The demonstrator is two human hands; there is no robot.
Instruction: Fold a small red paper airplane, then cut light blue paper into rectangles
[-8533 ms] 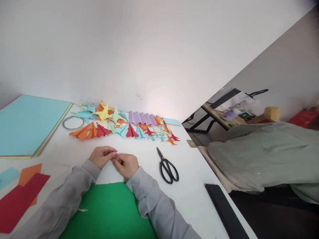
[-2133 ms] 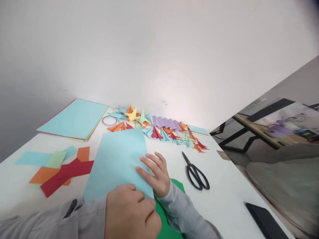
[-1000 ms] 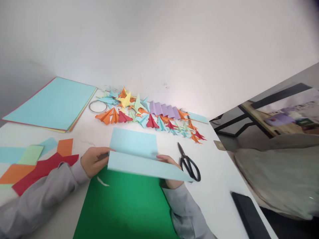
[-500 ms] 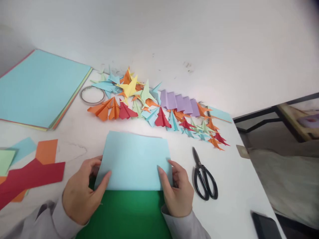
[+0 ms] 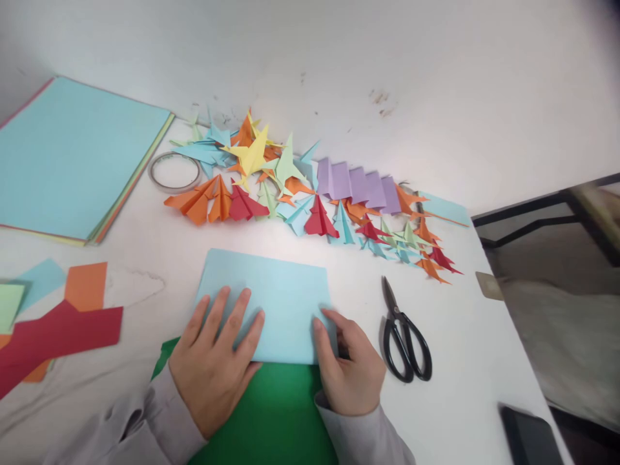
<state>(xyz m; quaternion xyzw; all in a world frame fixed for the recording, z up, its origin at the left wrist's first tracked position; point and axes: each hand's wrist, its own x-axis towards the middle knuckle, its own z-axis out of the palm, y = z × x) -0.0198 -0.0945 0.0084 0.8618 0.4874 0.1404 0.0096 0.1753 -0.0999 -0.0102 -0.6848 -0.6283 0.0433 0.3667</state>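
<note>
A light blue sheet of paper [image 5: 281, 294], folded in half, lies on the white table over the top edge of a green sheet [image 5: 271, 413]. My left hand [image 5: 213, 361] rests flat on its lower left part, fingers stretched out and pressing down. My right hand [image 5: 346, 365] holds the sheet's lower right corner, fingers curled round the edge. Black scissors [image 5: 404, 332] lie just right of my right hand.
Several folded paper planes and stars [image 5: 290, 187] line the wall, with a pleated purple piece [image 5: 358, 187] and a tape ring [image 5: 173, 173]. A stack of coloured paper [image 5: 72, 155] lies far left, cut scraps [image 5: 53, 316] near left. A black phone [image 5: 530, 436] lies near the table's right edge.
My left hand has moved from the sheet's left edge onto its surface and now lies flat. The blue sheet has been folded in half since a second ago. The view has tilted lower.
</note>
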